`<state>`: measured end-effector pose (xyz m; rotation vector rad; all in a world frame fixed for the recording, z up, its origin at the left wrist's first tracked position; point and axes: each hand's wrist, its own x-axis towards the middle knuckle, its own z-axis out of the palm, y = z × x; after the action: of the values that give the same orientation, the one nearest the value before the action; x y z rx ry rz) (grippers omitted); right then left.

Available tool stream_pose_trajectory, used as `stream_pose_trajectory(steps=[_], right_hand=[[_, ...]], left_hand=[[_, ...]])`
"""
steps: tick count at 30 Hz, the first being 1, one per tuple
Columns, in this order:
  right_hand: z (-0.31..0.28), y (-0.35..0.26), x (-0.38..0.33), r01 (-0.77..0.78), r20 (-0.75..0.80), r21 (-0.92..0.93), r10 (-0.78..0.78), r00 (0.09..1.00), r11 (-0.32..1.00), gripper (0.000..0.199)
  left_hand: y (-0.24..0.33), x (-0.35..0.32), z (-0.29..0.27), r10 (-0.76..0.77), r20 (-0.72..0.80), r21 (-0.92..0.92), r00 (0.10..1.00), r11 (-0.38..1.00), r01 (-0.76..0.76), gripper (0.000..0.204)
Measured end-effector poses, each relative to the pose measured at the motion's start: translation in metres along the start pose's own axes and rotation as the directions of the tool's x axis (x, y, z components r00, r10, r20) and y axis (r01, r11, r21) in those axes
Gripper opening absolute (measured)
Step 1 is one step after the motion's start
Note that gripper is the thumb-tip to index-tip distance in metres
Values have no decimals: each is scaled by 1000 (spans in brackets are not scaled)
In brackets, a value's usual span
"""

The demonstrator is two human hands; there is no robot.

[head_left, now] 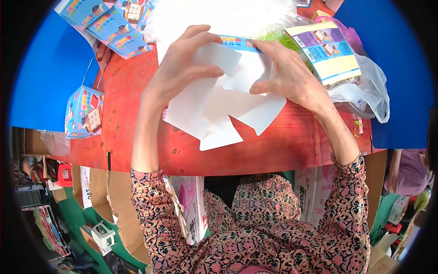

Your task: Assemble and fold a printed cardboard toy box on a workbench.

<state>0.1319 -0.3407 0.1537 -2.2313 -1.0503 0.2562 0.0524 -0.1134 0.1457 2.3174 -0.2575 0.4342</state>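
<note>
Between my hands is a partly folded paper box (189, 107), its plain white inside toward me and its blue printed outside showing along the far edge. My left hand (180, 64) grips the box's left side, thumb on a small white flap and fingers bent over the far part. On the opposite side, my right hand (296, 75) curls round the right wall, with the thumb inside and fingers at the blue far edge. Several white flaps spread toward me over the red table (200, 160).
A finished-looking blue printed box with a string (84, 112) stands at the left. Flat blue printed boxes (107, 27) overlap at the back left. Clear plastic (219, 16) lies behind my hands. At right are a yellow-and-blue printed sheet (324, 50) and a clear bag (372, 86).
</note>
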Motion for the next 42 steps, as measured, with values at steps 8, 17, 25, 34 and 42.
stream_pose_trajectory(steps=[8, 17, 25, 34, 42], right_hand=[[12, -5, 1, 46, -30, 6, -45, 999, 999, 76], [23, -10, 1, 121, -136, -40, -126, 983, 992, 63], [21, 3, 3, 113, -187, -25, -116, 975, 993, 59], [4, 46, 7, 254, -14, 355, -266, 964, 900, 32], [4, 24, -8, 165, 87, 479, -234, 968, 862, 19]], left_hand=[[3, 7, 10, -56, -147, -98, 988, 994, 41, 32], [7, 18, 28, -135, -312, 1, 940, 990, 142, 27], [6, 15, 29, -82, -241, 109, 967, 988, 111, 33], [0, 16, 17, -107, -299, 167, 948, 972, 163, 39], [4, 18, 19, -134, -235, 197, 963, 963, 182, 45]])
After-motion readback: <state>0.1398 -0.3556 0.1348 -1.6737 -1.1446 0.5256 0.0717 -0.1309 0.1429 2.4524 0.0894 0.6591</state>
